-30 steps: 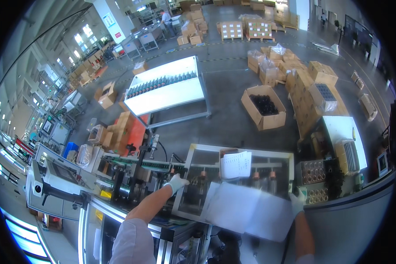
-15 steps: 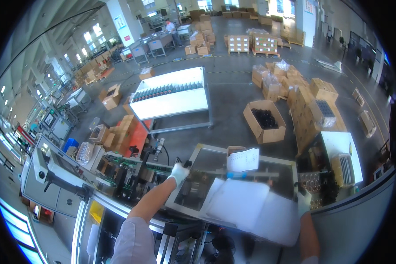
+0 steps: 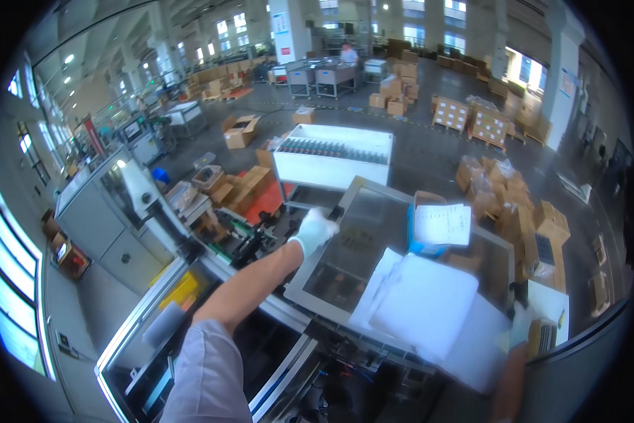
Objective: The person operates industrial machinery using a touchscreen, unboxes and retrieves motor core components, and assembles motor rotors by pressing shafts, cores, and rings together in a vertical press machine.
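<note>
A grey-framed panel with a clear pane [image 3: 355, 243] spans the space in front of me, over the dark inside of a machine. My left hand [image 3: 315, 233], in a white glove, is closed around a black handle [image 3: 336, 212] at the panel's left side. On the opposite side my right hand [image 3: 520, 326], also gloved and somewhat blurred, is closed at another black handle [image 3: 519, 292]. White paper sheets [image 3: 424, 295] lie on the near half of the panel. Behind them stands a small blue and brown box [image 3: 422, 247], with a written sheet [image 3: 442, 224] against it.
Below the panel, metal rails [image 3: 285, 377] and a yellow bin [image 3: 181, 289] show in the machine. Past the panel stands a white cart [image 3: 331, 169] with rows of dark parts. Cardboard boxes [image 3: 518, 233] are stacked at the right. Farther off, a person [image 3: 348, 53] is beside grey tables.
My view has turned left. The panel, with the sheets and box on it, now stands higher, its far edge overlapping the cart. Both hands have stayed at the handles.
</note>
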Available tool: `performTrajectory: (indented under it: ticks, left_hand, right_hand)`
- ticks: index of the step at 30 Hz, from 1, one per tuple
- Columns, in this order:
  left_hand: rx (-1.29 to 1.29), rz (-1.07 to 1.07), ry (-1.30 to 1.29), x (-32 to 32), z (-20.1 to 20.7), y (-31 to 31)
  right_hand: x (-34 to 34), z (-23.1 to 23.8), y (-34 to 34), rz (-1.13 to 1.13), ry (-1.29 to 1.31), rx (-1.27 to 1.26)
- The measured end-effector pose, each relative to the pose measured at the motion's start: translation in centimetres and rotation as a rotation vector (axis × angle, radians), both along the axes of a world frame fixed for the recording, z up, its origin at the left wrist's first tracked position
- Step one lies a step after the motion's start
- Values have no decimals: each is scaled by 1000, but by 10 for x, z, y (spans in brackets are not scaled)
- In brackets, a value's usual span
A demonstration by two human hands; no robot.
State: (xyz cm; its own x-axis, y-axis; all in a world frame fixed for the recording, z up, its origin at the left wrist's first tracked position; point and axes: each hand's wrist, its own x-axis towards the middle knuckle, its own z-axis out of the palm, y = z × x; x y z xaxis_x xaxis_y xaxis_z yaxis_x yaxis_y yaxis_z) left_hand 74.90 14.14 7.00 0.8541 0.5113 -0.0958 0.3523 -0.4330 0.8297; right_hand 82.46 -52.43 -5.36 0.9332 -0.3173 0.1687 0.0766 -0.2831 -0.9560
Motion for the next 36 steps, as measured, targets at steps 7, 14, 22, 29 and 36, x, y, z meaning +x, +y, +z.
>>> performTrajectory:
  ticks: [7,14,22,29,36]
  left_hand:
    - [-157,95,-165,-174,76,19]
    - [-261,344,-288,-364,72,26]
    - [-209,721,-294,-575,73,-26]
    - [-164,1035,-291,-713,49,-62]
    - [-144,1216,-318,-775,35,-86]
  right_hand:
    - [19,72,78,244,-17,-16]
    - [-7,105,196,566,2,-26]
    - [-99,119,363,953,12,-84]
    - [-188,115,483,1260,-37,-102]
    - [-249,104,564,1398,45,-139]
